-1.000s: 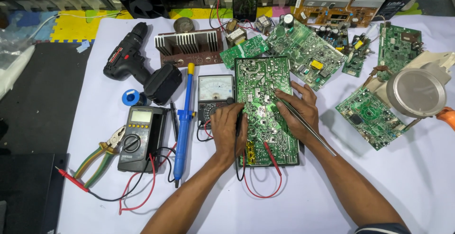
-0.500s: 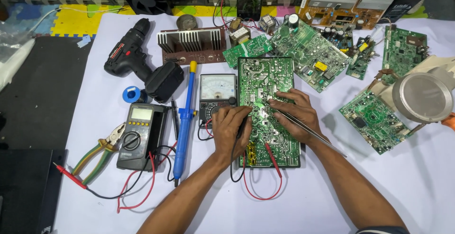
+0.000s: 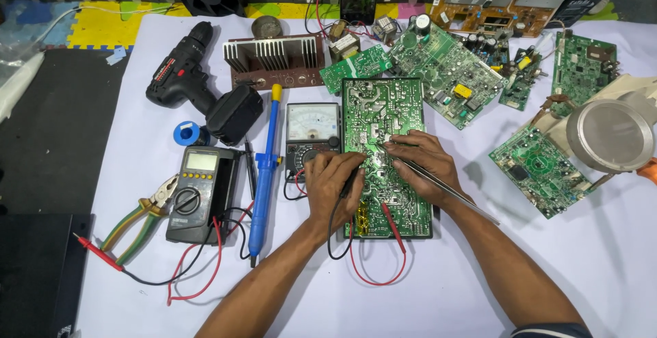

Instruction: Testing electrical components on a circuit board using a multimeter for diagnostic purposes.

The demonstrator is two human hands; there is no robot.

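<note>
Both hands are working mid-tabletop: left hand (image 3: 335,184) is clamping a black probe (image 3: 350,182), right hand (image 3: 421,163) pinching tweezers (image 3: 438,186) over the green circuit board (image 3: 383,115).

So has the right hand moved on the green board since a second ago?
No. The right hand rests at the same spot mid-board, level with the analog meter, holding the tweezers; only the camera shifted.

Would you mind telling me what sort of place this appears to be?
Most likely an electronics repair bench: many bare circuit boards lie about, two multimeters sit beside a blue soldering tool, and the hands probe a green board.
</note>
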